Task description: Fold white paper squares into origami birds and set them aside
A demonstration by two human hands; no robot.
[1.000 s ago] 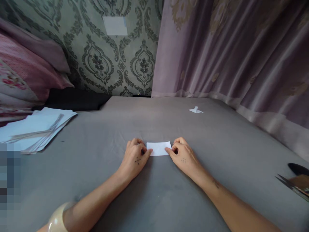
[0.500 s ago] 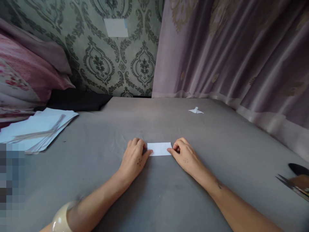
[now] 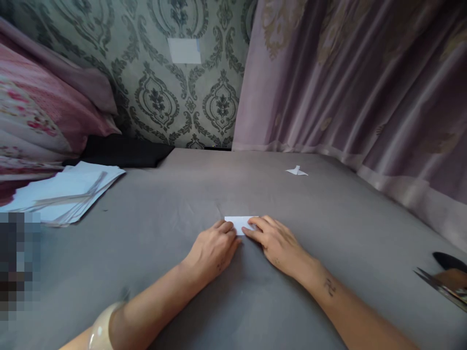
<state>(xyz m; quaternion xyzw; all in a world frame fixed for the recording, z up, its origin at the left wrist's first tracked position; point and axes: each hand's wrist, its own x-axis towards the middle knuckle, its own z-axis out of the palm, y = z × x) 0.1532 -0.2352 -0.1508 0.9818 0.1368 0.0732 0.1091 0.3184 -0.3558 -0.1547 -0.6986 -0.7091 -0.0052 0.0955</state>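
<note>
A small white strip of folded paper (image 3: 239, 222) lies flat on the grey surface between my hands, its long side running left to right. My left hand (image 3: 215, 245) covers the paper's left end with bent fingers held close together, its thumb just off the lower edge. Over the right end, my right hand (image 3: 277, 238) rests with fingers apart, their tips pressing on the paper. The fingers hide both ends of the strip.
A stack of white paper sheets (image 3: 69, 189) lies to the left, with a folded black cloth (image 3: 124, 150) behind it. Farther back right stands a folded paper figure (image 3: 297, 170). Scissors (image 3: 438, 287) are at the right edge. A curtain (image 3: 310, 97) hangs along the right.
My hands have come closer together over the paper. The right fingers have moved left from the paper's end onto its top and spread. The left thumb has slid off the paper's face.
</note>
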